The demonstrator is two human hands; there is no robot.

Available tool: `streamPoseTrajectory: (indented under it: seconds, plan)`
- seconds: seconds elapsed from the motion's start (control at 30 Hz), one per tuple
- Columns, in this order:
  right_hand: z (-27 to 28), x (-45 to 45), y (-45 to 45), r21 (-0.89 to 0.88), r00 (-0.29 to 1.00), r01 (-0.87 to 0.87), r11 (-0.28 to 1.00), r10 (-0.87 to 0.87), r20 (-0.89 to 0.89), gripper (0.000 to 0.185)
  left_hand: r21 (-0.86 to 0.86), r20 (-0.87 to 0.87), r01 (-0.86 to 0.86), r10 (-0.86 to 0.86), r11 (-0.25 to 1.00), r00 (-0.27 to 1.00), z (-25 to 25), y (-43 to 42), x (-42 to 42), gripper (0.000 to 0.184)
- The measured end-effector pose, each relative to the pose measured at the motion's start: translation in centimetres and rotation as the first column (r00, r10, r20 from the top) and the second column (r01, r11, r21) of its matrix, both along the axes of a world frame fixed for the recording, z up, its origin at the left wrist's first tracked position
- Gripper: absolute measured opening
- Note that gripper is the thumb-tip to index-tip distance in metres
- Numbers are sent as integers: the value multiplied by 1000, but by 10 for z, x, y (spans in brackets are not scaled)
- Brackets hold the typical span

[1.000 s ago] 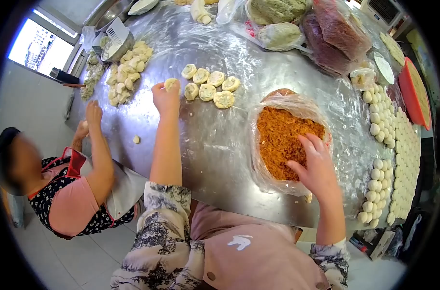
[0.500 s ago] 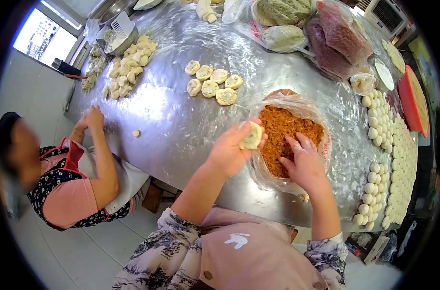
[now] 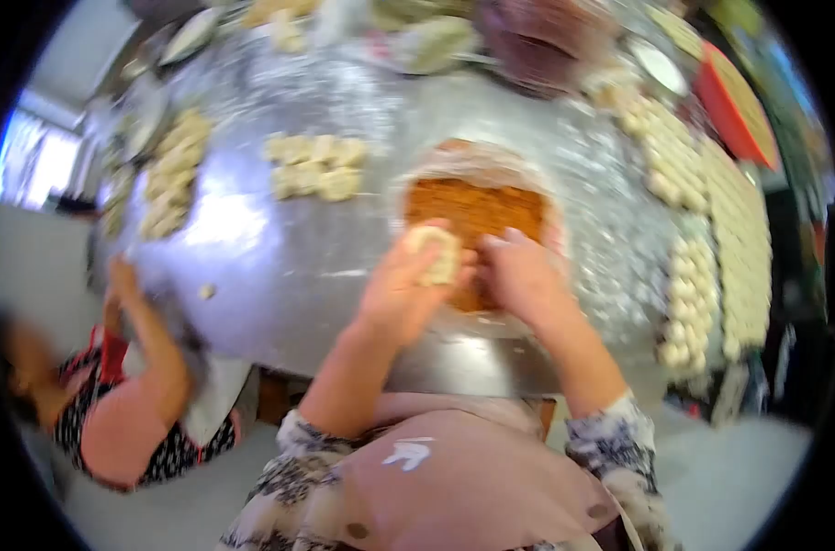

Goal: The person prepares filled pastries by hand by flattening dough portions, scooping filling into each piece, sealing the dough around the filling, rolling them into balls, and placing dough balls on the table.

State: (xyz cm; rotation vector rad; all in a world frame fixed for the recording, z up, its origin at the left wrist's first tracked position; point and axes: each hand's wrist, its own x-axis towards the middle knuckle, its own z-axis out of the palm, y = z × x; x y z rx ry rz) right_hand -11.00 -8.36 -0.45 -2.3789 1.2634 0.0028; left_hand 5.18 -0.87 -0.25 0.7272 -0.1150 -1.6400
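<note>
A round of pale dough (image 3: 443, 254) rests in my left hand (image 3: 394, 289), whose fingers curl around it. My right hand (image 3: 525, 277) is close beside it, fingers drawn together over the lower part of the orange-brown filling (image 3: 472, 204). Blur hides what those fingers hold. The filling lies in a plastic-lined container (image 3: 553, 197) on the metal table.
Filled dough pieces (image 3: 316, 167) sit on the metal table (image 3: 280, 303), with more dough (image 3: 174, 174) farther left. Dough balls (image 3: 688, 303) and flat rounds (image 3: 739, 248) line the right side by a red basin (image 3: 734, 101). A co-worker (image 3: 128, 418) works at left.
My right hand has come out of the filling's middle toward my left hand, and its spread fingers have drawn together. The view has shifted and blurred.
</note>
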Motion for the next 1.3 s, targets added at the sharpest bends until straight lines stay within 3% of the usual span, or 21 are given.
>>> streamPoseTrajectory:
  seconds: [0.1, 0.17, 0.2, 0.4, 0.57, 0.67, 0.83, 0.93, 1.03, 1.13, 1.23, 1.3]
  plan:
    - [-21, -8, -3, -52, 997, -2, 999, 5, 71, 18, -74, 159, 64, -51, 995, 986, -16, 2, -6, 37]
    - [-19, -12, -3, 2, 982, 46, 999, -46, 185, 16, 45, 246, 63, -72, 997, 966, -16, 2, -7, 35]
    - [-14, -13, -7, 37, 992, 53, 998, -57, 110, 16, 63, 230, 78, -91, 995, 969, -18, -1, -6, 34]
    - [-20, -14, -6, -10, 938, 168, 986, -157, 310, 18, 72, 218, 58, -72, 996, 973, -15, -7, -14, 34]
    - [-18, -8, 3, 8, 975, 107, 994, -106, 195, 20, 27, 97, 99, -101, 995, 990, -28, -7, -12, 36]
    - [-27, -9, 7, -62, 961, 112, 992, -93, 260, 20, 21, 61, 102, -103, 995, 993, -27, -5, -12, 37]
    - [-38, -2, 3, -76, 926, 173, 982, -136, 353, 18, 28, 230, 44, -49, 999, 972, -32, -5, -11, 36]
    - [-30, 0, -2, -59, 870, 322, 945, -270, 412, 19, 37, 231, 47, -54, 998, 971, -36, -6, -6, 34]
    - [-1, -14, 2, 64, 776, 237, 969, -229, 588, 21, 50, 156, 62, -69, 997, 985, -31, -11, -10, 33]
    - [-1, -3, 6, 15, 766, 153, 988, -128, 630, 21, -27, 64, 125, -123, 992, 990, -10, -17, -30, 36]
    - [-3, 5, 14, 35, 785, 196, 980, -178, 593, 21, -50, -33, 151, -153, 987, 988, -37, -23, -21, 39]
    - [-6, 2, 14, -19, 799, 131, 991, -94, 594, 21, -28, 28, 152, -151, 988, 988, -41, -25, -19, 39]
